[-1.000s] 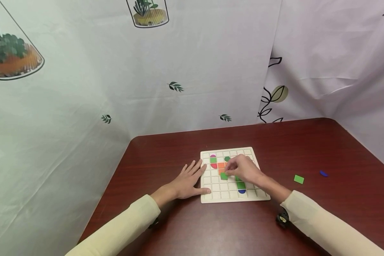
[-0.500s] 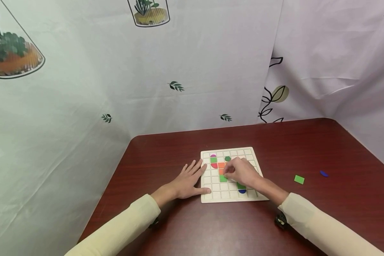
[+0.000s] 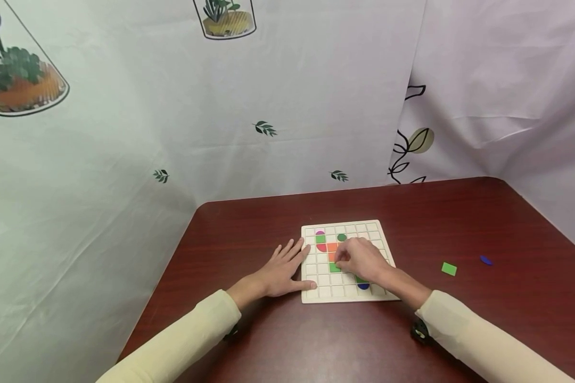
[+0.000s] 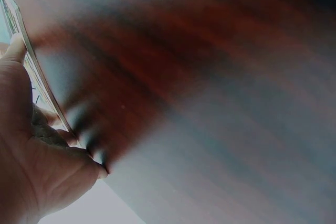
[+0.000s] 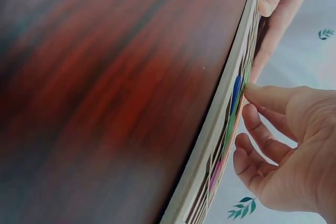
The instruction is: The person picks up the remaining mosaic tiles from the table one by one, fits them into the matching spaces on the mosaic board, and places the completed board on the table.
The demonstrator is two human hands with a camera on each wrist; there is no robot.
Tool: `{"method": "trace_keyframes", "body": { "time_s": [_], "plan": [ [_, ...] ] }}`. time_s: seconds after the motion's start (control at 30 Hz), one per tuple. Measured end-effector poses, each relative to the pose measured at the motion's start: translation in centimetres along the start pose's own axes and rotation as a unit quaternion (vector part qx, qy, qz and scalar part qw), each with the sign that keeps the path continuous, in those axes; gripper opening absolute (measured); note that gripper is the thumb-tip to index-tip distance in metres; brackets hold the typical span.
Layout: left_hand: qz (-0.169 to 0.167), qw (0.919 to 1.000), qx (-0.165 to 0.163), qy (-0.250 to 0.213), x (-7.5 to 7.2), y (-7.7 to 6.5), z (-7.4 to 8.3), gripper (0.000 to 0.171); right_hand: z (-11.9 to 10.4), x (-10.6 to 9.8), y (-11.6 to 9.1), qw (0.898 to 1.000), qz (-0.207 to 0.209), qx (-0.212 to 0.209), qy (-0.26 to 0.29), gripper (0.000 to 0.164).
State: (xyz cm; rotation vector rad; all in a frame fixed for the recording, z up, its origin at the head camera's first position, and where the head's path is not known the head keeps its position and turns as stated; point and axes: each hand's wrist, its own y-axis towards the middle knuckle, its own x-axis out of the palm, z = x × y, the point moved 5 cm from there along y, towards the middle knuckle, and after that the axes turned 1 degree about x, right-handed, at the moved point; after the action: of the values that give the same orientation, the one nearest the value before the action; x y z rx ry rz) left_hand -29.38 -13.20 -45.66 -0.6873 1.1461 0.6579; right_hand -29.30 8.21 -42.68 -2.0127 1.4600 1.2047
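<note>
A pale square grid board (image 3: 326, 294) lies on the table and bears several coloured tiles. With fingers spread, my left hand (image 3: 280, 274) rests at its left edge, thumb and forefinger on the rim. Over the middle of the board, my right hand (image 3: 366, 260) has thumb and forefinger together at a green square tile (image 3: 334, 267). That tile lies in a grid cell just below an orange tile (image 3: 331, 257). In the right wrist view the thumb (image 5: 270, 96) meets the board's surface, seen nearly edge-on, and the other fingers curl. My right hand covers part of the board.
On the dark red table (image 3: 249, 229), right of the board, lie a loose green square tile (image 3: 449, 268) and a blue curved piece (image 3: 486, 260). A pale printed curtain (image 3: 297, 96) hangs behind the table and along its sides.
The green square tile, tilted in my right fingers a second ago, now lies flat in its cell. My right hand has come slightly lower. My left hand has stayed put.
</note>
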Motion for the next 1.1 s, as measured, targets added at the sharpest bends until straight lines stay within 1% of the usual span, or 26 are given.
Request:
{"method": "trace_keyframes", "body": {
  "time_s": [0.07, 0.2, 0.37, 0.47, 0.57, 0.67, 0.77, 0.87, 1.0, 1.1],
  "plan": [
    [-0.001, 1.0000, -0.001, 0.000, 0.0, -0.1, 0.0, 0.100, 0.0, 0.2, 0.1, 1.000, 0.003, -0.003, -0.006, 0.013],
    [-0.003, 1.0000, 0.001, 0.005, -0.1, -0.1, 0.2, 0.100, 0.0, 0.4, 0.1, 1.000, 0.007, 0.006, -0.016, 0.013],
    [-0.005, 0.9999, 0.001, 0.010, 0.0, 0.0, 0.2, 0.101, -0.4, 0.2, -0.3, 1.000, 0.017, 0.007, -0.017, 0.011],
    [-0.004, 0.9999, 0.000, 0.010, 0.1, 0.1, 0.2, 0.100, -0.9, -0.5, -0.7, 1.000, 0.025, 0.004, -0.013, 0.008],
    [-0.003, 1.0000, 0.003, 0.008, 0.1, 0.3, 0.2, 0.100, -1.2, -1.8, -1.3, 0.999, 0.035, 0.004, -0.013, 0.006],
    [-0.002, 1.0000, 0.003, 0.008, 0.1, 0.4, 0.4, 0.101, -1.1, -3.4, -2.0, 0.999, 0.040, 0.008, -0.016, 0.012],
    [-0.001, 0.9999, 0.003, 0.009, -0.1, 0.3, 0.5, 0.101, -0.2, -5.1, -2.8, 0.999, 0.037, 0.020, -0.030, 0.019],
    [0.002, 0.9999, 0.005, 0.012, -0.2, 0.2, 0.5, 0.101, 1.2, -6.9, -3.7, 0.997, 0.031, 0.032, -0.056, 0.023],
    [0.004, 0.9999, 0.003, 0.012, -0.1, 0.0, 0.3, 0.101, 3.9, -9.0, -4.9, 0.994, 0.025, 0.056, -0.086, 0.026],
    [0.003, 0.9999, -0.001, 0.011, -0.1, -0.1, 0.2, 0.101, 6.2, -10.3, -6.0, 0.992, 0.023, 0.080, -0.095, 0.031]
  ]
}}
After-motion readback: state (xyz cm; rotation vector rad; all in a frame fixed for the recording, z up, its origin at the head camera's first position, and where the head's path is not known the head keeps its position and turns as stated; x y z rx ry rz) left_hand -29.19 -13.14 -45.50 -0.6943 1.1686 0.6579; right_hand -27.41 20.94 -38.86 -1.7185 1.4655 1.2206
